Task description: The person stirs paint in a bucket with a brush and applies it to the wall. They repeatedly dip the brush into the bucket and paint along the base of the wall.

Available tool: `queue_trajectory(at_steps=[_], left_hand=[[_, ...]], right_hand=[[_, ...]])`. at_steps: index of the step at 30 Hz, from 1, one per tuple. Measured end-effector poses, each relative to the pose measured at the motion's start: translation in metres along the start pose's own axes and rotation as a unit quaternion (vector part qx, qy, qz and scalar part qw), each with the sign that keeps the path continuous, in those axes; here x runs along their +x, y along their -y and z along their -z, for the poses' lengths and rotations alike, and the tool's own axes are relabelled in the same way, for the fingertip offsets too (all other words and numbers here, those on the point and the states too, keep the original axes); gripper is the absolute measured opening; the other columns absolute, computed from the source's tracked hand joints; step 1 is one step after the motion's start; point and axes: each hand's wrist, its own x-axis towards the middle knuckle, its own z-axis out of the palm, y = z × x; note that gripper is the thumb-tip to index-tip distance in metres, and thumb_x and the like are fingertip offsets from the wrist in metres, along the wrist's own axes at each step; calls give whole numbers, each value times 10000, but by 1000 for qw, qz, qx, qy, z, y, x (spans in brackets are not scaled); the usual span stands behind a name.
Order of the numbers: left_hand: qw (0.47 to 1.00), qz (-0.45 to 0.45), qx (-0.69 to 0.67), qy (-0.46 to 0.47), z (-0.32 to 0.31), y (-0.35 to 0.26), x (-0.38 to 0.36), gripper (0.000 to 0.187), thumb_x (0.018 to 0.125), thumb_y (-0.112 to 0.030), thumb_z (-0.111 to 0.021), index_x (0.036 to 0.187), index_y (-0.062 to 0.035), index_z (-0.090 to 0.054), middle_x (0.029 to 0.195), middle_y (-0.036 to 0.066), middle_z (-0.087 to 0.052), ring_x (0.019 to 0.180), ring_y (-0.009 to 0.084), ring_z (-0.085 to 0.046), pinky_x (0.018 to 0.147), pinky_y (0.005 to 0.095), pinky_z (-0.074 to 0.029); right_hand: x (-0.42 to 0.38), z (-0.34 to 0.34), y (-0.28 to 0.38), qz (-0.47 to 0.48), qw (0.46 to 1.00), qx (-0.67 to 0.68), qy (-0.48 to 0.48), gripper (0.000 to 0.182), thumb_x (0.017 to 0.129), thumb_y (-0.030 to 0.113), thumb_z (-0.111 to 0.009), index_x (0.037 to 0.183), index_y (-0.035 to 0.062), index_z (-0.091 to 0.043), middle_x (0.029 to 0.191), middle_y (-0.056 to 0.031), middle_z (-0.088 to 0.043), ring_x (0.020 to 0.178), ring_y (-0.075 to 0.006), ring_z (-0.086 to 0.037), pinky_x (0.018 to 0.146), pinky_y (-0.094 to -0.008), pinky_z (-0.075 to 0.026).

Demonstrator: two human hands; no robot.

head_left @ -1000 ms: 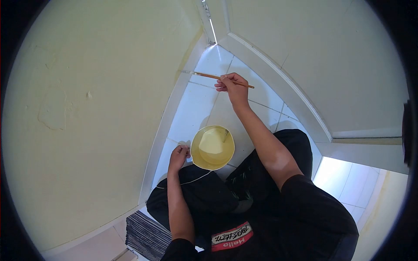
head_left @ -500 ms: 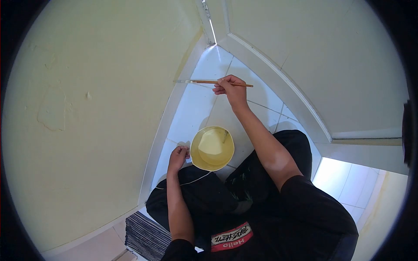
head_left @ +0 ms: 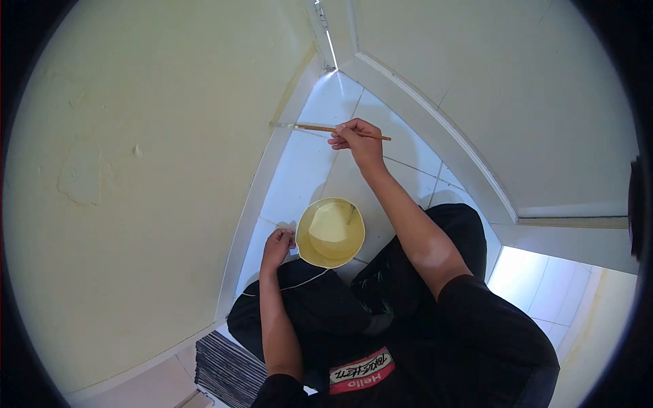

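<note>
My right hand (head_left: 359, 141) is closed around the wooden handle of a slim paintbrush (head_left: 314, 128). The brush points left, and its pale bristles touch the lower edge of the yellow wall (head_left: 156, 204), just above the white baseboard (head_left: 262, 170). Below, a round yellow pot (head_left: 347, 248) has pale yellow paint (head_left: 329, 224) inside and a small dark smear on its inner right side. Beside the pot's left rim, my left hand (head_left: 277, 246) has curled fingers; whether they grip anything is hidden. A thin white cord or wire (head_left: 309, 280) runs from the pot's near rim across my leg.
White tiled floor (head_left: 299, 177) lies between the wall and a pale door (head_left: 490, 109) on the right. A grey and black striped mat (head_left: 228, 370) lies at lower left. My bent knees (head_left: 459, 234) are close to the pot. A bright gap shows at the far corner.
My right hand and the brush have shifted slightly left, the bristles moving a little up and further onto the wall edge. My left hand and the pot have hardly moved.
</note>
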Motion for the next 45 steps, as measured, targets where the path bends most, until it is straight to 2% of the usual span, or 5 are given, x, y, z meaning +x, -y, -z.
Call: queue_trajectory(at_steps=[7,25,28,43,45], left_hand=[[999,-11,29,18,5,8,3,284,980,-314,-537,1035,-60,-652,796,-24,-603,657,72,-518,569,230,-415],[1000,2,23,-1,3,1,0,277,987,-255,-568,960,10,-645,789,51,-629,716,129,-611,697,284,-524],[1000,-8,29,10,2,3,0,301,961,-316,-534,1040,-56,-663,769,-17,-592,644,78,-513,576,234,-422],[999,13,38,-2,4,1,0,280,984,-251,-559,970,18,-636,806,63,-634,727,140,-615,706,287,-526],[1000,-8,28,0,3,7,3,294,976,-309,-560,986,-28,-644,740,3,-582,631,95,-527,594,254,-444]], right_hand=[[-1,-2,-1,17,1000,-3,-26,107,912,63,-622,862,-31,-625,786,-146,-690,670,-214,-715,580,-296,-608],[-4,-5,-1,19,1000,-3,-11,110,909,45,-615,825,-26,-616,774,-144,-683,646,-214,-709,572,-295,-606],[-7,-5,-1,-8,999,-20,45,109,905,39,-617,818,-26,-615,768,-137,-683,644,-208,-707,571,-293,-604],[-8,-8,-1,3,999,-15,42,91,904,42,-622,852,-33,-619,768,-131,-679,651,-201,-705,593,-299,-608],[-6,-8,-2,26,1000,-12,8,89,903,42,-623,855,-34,-618,765,-131,-677,647,-202,-704,592,-301,-608]])
